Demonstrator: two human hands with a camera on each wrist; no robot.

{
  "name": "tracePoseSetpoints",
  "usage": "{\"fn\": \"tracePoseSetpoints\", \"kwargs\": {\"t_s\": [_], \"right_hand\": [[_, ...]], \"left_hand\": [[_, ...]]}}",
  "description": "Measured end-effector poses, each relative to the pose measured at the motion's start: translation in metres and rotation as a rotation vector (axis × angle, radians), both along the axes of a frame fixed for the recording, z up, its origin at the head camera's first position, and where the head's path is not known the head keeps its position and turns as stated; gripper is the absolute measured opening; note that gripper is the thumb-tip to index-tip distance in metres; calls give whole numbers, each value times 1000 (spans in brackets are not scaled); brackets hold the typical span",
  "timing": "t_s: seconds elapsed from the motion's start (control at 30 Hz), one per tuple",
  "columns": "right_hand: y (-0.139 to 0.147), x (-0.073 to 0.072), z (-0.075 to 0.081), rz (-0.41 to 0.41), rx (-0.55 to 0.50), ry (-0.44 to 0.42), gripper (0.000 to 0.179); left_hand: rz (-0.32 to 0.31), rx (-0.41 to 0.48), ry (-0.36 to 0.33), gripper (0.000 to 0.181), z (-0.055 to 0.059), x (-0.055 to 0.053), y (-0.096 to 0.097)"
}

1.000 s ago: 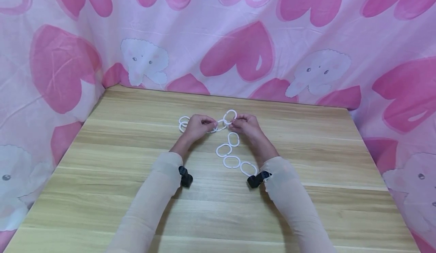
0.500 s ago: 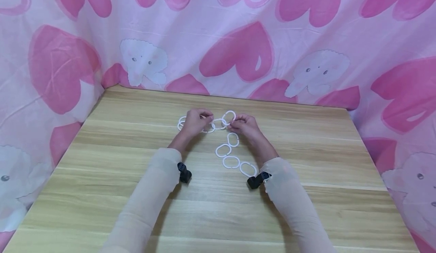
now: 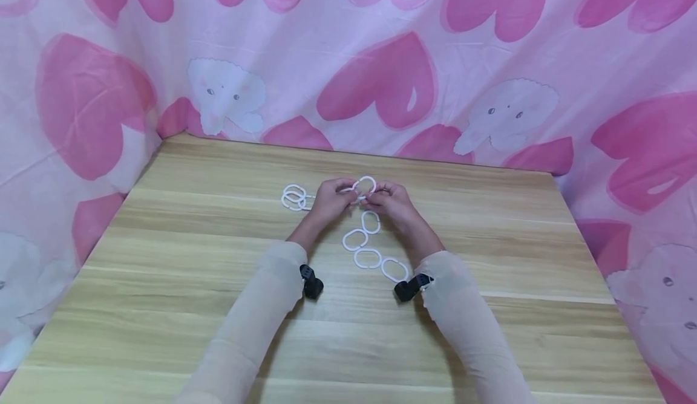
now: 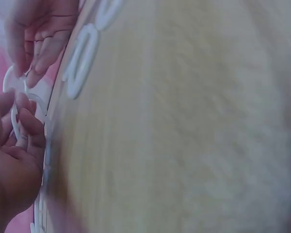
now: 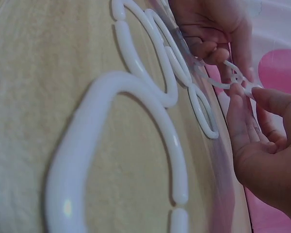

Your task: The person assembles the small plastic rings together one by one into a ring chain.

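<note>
My left hand (image 3: 333, 201) and right hand (image 3: 393, 203) meet above the middle of the table. A white plastic chain link (image 3: 366, 178), oval with a small gap, stands raised between them, its edge pinched by the right thumb and fingers. It overlaps another white link (image 4: 13, 121), which the left thumb and fingers pinch. Left of the left hand, several joined links (image 3: 294, 185) lie on the table, part of the chain hidden behind that hand. Below the hands lie several separate links, the closest a loose link (image 3: 362, 222) right under the right fingers.
More loose links trail toward the right wrist: one link (image 3: 343, 239), a second link (image 3: 355, 257) and a third link (image 3: 383, 267) by the black wrist camera (image 3: 412, 287). The wooden table (image 3: 348, 343) is backed by a pink heart-patterned curtain (image 3: 294, 89).
My left hand first slid left along the chain, then came back right, close to the right hand, uncovering the links at the left. The right hand stays nearly in place with its link.
</note>
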State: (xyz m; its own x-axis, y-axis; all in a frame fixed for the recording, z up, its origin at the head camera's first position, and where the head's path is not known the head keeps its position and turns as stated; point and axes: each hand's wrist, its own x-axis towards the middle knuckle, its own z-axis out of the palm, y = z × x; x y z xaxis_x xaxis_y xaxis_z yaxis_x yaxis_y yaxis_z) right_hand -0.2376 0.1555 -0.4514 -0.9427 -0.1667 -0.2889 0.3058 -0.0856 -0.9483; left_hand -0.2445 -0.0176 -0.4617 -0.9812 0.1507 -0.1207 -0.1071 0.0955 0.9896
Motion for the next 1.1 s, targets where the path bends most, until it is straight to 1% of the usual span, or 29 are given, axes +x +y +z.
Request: {"fn": "tracePoseSetpoints", "kwargs": {"t_s": [0.07,0.2,0.47,0.73,0.87,0.97,1.1], "right_hand": [[0,0,1,11,3,-5,19],[2,1,1,32,15,-7,18],[1,3,0,79,12,-2,16],[-1,5,-1,99,12,10,17],[-1,6,0,103,10,6,18],[-1,6,0,107,15,7,17],[1,6,0,114,19,10,10]], "left_hand": [[-18,-19,14,31,0,0,-2],[-37,-34,19,27,-1,0,-9],[-51,-104,-25,25,0,0,-20],[-44,-70,-41,27,3,2,-23],[-51,-50,-43,30,3,2,-24],[-59,-30,-34,29,1,3,-24],[-60,-18,-1,26,-1,2,-24]]}}
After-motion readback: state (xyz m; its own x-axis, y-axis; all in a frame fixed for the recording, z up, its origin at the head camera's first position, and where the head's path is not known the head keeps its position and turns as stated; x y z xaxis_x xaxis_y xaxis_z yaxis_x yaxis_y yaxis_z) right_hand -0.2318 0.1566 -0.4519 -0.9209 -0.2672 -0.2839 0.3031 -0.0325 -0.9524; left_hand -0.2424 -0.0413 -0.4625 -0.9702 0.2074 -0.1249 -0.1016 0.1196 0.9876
